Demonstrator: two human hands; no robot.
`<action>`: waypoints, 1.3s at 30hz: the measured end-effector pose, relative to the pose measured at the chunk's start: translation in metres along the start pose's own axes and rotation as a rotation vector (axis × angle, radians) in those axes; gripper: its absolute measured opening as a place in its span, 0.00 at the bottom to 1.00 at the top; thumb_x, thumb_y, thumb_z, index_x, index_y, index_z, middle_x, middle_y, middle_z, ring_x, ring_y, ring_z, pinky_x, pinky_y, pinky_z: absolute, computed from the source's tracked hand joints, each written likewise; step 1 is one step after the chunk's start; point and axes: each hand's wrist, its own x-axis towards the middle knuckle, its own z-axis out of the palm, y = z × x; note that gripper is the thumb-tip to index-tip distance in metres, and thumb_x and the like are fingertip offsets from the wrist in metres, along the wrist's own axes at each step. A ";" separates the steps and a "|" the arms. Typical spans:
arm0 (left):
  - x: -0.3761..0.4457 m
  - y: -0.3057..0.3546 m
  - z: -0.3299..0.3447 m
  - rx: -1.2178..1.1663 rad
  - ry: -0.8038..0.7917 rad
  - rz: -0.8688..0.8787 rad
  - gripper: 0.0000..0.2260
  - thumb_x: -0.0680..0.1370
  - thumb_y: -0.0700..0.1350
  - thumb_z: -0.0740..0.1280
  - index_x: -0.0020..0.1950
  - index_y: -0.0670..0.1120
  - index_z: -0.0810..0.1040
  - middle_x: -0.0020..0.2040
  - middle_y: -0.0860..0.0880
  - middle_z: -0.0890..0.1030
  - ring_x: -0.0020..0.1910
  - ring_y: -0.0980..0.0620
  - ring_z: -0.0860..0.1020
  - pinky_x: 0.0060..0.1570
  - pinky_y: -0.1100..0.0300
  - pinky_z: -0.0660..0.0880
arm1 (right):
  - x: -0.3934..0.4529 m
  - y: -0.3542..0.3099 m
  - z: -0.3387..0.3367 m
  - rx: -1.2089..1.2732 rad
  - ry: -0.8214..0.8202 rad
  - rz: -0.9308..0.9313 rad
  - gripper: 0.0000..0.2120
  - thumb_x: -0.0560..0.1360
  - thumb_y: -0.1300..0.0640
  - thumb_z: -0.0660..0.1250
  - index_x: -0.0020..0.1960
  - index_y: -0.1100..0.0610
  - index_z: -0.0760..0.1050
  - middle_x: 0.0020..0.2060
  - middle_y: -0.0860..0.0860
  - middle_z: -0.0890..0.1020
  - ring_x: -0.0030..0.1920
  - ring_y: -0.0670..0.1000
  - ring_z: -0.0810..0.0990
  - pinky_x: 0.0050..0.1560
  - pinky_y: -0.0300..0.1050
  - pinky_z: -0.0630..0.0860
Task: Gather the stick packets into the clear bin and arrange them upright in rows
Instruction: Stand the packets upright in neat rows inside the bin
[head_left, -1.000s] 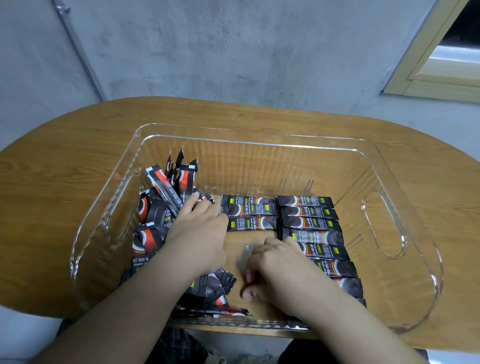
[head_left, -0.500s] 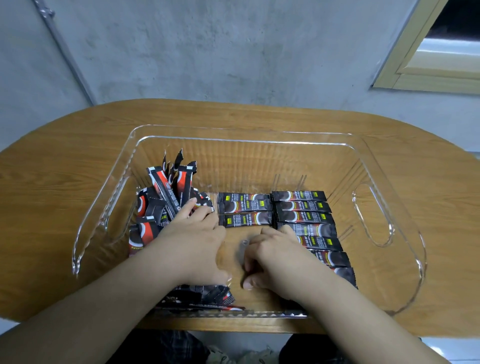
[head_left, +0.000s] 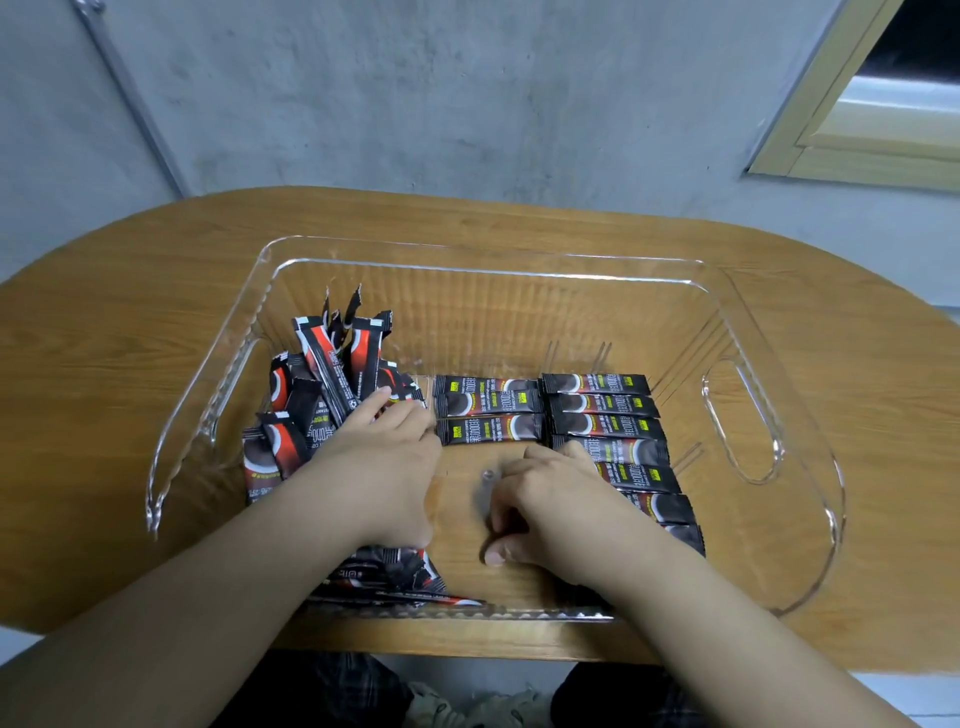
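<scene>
A clear bin (head_left: 483, 270) stands on the wooden table. Inside it, black-and-red stick packets (head_left: 332, 374) lie in a loose pile at the left, some leaning upright. Three packets (head_left: 488, 405) lie flat in a short middle column. Several more packets (head_left: 608, 410) lie flat in a right column. My left hand (head_left: 387, 462) rests on the loose pile with its fingers stretched toward the middle column. My right hand (head_left: 550, 509) sits on the bin floor against the right column, fingers curled, with nothing visible in them; it hides the lower packets' left ends.
The bin has a cut-out handle (head_left: 740, 421) in its right wall and another in its left wall (head_left: 208, 410). The oval wooden table (head_left: 104, 364) extends on both sides. A grey wall rises behind, with a window frame (head_left: 857, 130) at the upper right.
Both hands stay almost where they were. My left hand's fingers have edged slightly toward the middle column. The view has shifted a little.
</scene>
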 end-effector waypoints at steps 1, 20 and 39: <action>0.001 -0.001 -0.001 -0.007 -0.007 -0.002 0.21 0.72 0.52 0.65 0.62 0.49 0.68 0.76 0.50 0.54 0.76 0.54 0.44 0.73 0.52 0.32 | 0.000 0.000 0.000 0.005 -0.001 0.004 0.14 0.69 0.41 0.70 0.47 0.50 0.77 0.50 0.45 0.78 0.56 0.47 0.68 0.46 0.47 0.54; 0.013 0.000 -0.003 0.001 -0.050 -0.038 0.18 0.71 0.45 0.64 0.61 0.49 0.70 0.78 0.48 0.52 0.77 0.52 0.43 0.71 0.51 0.31 | 0.004 -0.025 -0.010 0.204 -0.044 -0.157 0.08 0.73 0.54 0.68 0.50 0.51 0.83 0.48 0.45 0.84 0.50 0.48 0.75 0.62 0.44 0.62; 0.009 -0.002 0.001 0.032 0.036 -0.006 0.28 0.75 0.53 0.65 0.71 0.44 0.65 0.76 0.48 0.58 0.77 0.51 0.47 0.72 0.51 0.33 | 0.008 0.009 -0.027 0.294 0.441 0.360 0.06 0.72 0.58 0.65 0.46 0.52 0.80 0.39 0.46 0.81 0.39 0.44 0.78 0.37 0.35 0.71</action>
